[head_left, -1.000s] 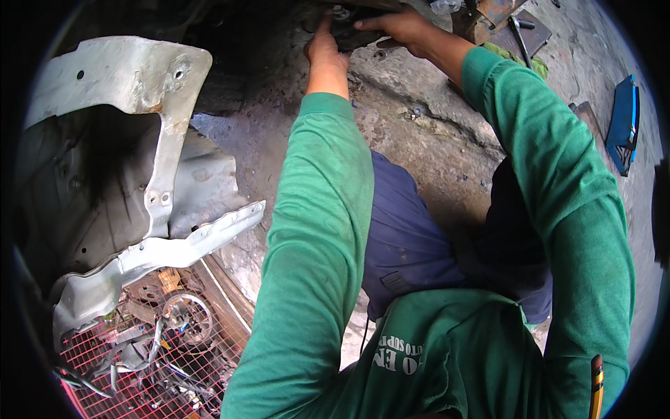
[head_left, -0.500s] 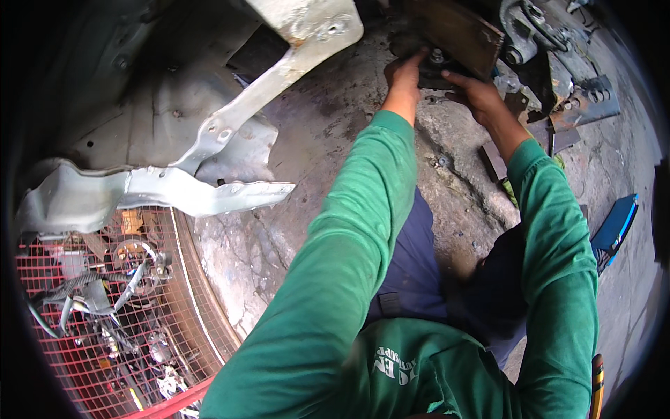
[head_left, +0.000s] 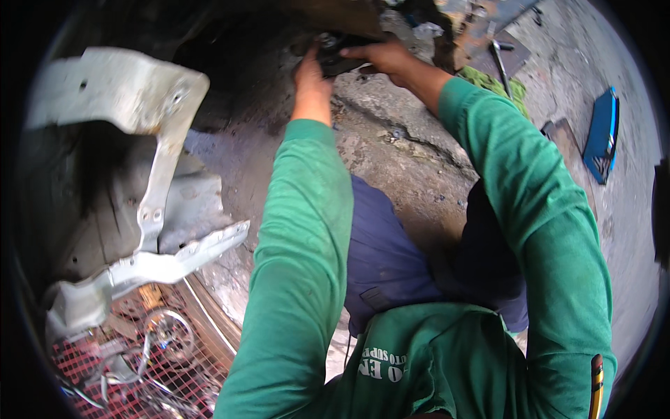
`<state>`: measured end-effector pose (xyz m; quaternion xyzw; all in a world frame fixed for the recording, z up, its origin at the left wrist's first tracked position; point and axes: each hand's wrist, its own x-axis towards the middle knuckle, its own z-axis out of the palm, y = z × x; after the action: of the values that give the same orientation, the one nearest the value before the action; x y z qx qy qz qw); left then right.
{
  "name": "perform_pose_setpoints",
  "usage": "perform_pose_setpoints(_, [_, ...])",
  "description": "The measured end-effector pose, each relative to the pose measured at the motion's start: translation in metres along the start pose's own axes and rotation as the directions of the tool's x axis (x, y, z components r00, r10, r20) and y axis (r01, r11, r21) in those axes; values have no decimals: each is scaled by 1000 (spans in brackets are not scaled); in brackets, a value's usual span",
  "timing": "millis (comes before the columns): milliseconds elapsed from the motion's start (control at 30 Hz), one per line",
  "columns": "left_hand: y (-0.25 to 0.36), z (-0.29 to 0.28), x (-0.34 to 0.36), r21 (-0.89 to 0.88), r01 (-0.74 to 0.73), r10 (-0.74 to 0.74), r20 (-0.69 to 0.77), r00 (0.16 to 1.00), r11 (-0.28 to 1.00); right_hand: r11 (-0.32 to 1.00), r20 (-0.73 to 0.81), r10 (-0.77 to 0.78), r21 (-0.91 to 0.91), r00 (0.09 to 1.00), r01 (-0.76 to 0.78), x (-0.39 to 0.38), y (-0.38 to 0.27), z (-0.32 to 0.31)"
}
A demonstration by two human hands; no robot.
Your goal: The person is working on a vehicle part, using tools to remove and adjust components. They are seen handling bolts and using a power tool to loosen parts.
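Observation:
At the top of the view, both hands are on a dark metal part (head_left: 338,61) with a small silvery round fitting on it. My left hand (head_left: 311,77) grips its left side with the thumb pointing up. My right hand (head_left: 389,61) grips its right side, thumb laid across it. The far side of the part is lost in shadow, and some fingers are hidden. To the right of my right hand are a crumpled clear plastic piece (head_left: 426,29), a ratchet-like tool (head_left: 501,63) and a green rag (head_left: 481,79).
A pale bent metal bracket assembly (head_left: 164,171) stands at the left. Beneath it is a red wire-mesh basket (head_left: 174,370) of mixed metal parts. A blue case (head_left: 600,133) and a dark plate (head_left: 562,140) lie on the cracked concrete floor (head_left: 405,153) at the right.
The camera view swung away half a second ago and has now returned near its earlier framing. Both hands remain on the dark part throughout, with no clear change in grip.

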<state>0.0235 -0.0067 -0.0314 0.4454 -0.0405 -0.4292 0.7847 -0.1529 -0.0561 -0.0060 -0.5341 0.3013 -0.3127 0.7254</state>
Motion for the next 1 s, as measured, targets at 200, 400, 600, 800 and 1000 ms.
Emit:
perform_pose_setpoints(200, [1,4,-4,95,81,-84,33,996,992,999,-98,22,30,995,-19,8,6,3])
perform_pose_setpoints(400, [1,16,-21,158,54,-38,-100,994,986,990,-186,-119,59,975,132,6,6,8])
perform_pose_setpoints(600, [2,15,-22,188,14,4,-96,995,982,996,-69,-28,80,997,34,4,4,6])
perform_pose_setpoints(800, [1,13,-14,216,-7,9,-8,1000,976,998,8,49,43,999,-50,14,8,-8])
perform_pose_setpoints(1000, [-1,-12,24,48,-33,28,94,995,998,993,9,102,54,995,-102,9,3,3])
